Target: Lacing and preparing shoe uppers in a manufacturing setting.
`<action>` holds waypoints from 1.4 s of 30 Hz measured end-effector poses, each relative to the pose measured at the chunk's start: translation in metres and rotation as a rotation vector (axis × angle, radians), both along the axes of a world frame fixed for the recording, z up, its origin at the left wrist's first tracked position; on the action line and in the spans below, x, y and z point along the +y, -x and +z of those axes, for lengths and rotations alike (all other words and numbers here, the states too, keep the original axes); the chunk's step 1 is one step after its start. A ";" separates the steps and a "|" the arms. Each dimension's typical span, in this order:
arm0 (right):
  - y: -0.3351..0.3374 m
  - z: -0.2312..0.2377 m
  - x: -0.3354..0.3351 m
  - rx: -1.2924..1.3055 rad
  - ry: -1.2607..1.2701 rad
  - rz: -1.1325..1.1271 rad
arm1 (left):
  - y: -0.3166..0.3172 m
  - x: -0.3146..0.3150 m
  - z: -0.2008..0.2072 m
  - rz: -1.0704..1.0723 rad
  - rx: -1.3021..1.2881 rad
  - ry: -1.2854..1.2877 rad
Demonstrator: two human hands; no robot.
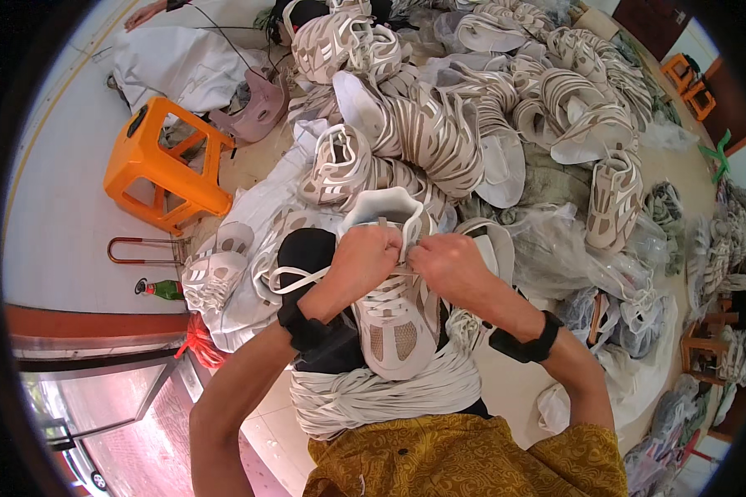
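A beige and white sneaker (398,338) sits on my lap, its toe toward me and its padded collar facing away. White lace criss-crosses its lower eyelets. My left hand (366,258) is closed in a pinch at the upper eyelets by the tongue, with a loose end of the white shoelace (294,272) looping out to its left. Just across the tongue, my right hand (448,262) pinches at the opposite eyelet row; its fingertips cover most of what they grip, which looks like the lace. A thick bundle of white laces (383,401) lies across my lap, below the toe.
Long stacks of similar sneakers (439,137) pile up ahead. An orange plastic stool (162,166) stands at the left, with a green bottle (164,288) nearer me. One laced sneaker (215,273) rests beside white sheeting. Clear plastic bags (568,248) lie on the right.
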State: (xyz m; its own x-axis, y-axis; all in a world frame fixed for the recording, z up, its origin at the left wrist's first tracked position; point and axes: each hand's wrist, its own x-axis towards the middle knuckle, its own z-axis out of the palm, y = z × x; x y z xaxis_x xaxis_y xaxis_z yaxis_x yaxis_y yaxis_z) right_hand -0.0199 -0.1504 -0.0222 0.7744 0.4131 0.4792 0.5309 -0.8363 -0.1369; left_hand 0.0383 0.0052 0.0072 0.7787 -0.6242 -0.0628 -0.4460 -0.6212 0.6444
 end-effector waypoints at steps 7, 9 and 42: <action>-0.008 -0.010 -0.007 0.229 -0.356 -0.017 | -0.016 -0.010 -0.002 -0.227 0.061 -0.110; -0.009 -0.006 -0.004 0.221 -0.361 -0.005 | -0.020 -0.009 -0.004 -0.252 0.038 -0.124; -0.026 0.013 -0.018 0.668 -0.423 0.040 | -0.008 0.046 0.098 0.032 0.823 0.036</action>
